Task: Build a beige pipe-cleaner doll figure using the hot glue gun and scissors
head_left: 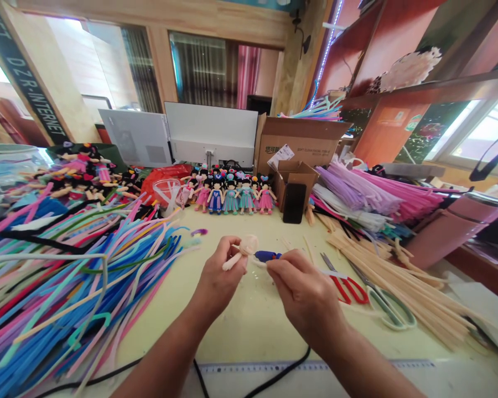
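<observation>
Near the table's middle, my left hand [223,275] pinches a beige doll piece [249,244] of coiled pipe cleaner, with a round top and a short stem sticking out toward the lower left. My right hand [305,284] is closed round a blue hot glue gun [267,256], most of its body hidden by the fingers. The glue gun's tip points left at the doll piece, very close to it; whether they touch I cannot tell. To the right of my right hand lie red-handled scissors [351,290] and green-handled scissors [392,309].
Loose coloured pipe cleaners [83,276] cover the left side; beige ones [398,282] lie at right. Finished dolls [231,194] stand at the back beside a phone [294,203] and cardboard box [302,141]. A ruler [232,367] and black cable [282,376] lie in front.
</observation>
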Demonstrator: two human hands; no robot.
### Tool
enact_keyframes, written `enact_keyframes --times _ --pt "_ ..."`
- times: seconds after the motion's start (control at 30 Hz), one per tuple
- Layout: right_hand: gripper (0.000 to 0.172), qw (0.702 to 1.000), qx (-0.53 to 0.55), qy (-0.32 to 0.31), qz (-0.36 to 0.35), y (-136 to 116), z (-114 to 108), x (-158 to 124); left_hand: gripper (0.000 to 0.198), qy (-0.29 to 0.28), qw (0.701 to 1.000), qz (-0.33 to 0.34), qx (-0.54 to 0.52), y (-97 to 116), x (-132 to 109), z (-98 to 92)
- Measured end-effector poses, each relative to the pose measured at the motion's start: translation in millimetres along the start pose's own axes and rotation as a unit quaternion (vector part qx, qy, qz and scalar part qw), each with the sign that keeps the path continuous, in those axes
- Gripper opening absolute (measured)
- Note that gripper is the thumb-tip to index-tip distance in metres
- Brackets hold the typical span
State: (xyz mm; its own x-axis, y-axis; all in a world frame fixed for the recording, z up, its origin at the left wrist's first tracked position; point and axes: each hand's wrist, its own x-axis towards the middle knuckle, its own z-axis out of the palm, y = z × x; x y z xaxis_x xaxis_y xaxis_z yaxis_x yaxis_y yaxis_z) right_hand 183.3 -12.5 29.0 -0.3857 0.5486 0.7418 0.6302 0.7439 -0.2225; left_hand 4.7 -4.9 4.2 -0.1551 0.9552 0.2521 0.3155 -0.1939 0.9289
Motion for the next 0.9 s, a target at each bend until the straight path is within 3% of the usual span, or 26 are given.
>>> enact_keyframes --times 0.1,0.23,0.9 --pt "0.018 0.993 0.105 0.037 0.025 3.4 22.4 -2.3 0.020 -0.016 1.000 -0.005 -0.025 3.1 -0.7 0.5" --pt "0.014 0.980 0.180 0.066 0.047 9.1 32.1 -1.1 0.022 -0.023 0.999 -0.010 -0.047 6.6 -2.3 2.2" --pt "0.014 0.970 0.215 0.078 0.080 12.0 33.3 -2.7 0.023 -0.028 0.998 0.006 -0.055 5.7 -5.2 6.5"
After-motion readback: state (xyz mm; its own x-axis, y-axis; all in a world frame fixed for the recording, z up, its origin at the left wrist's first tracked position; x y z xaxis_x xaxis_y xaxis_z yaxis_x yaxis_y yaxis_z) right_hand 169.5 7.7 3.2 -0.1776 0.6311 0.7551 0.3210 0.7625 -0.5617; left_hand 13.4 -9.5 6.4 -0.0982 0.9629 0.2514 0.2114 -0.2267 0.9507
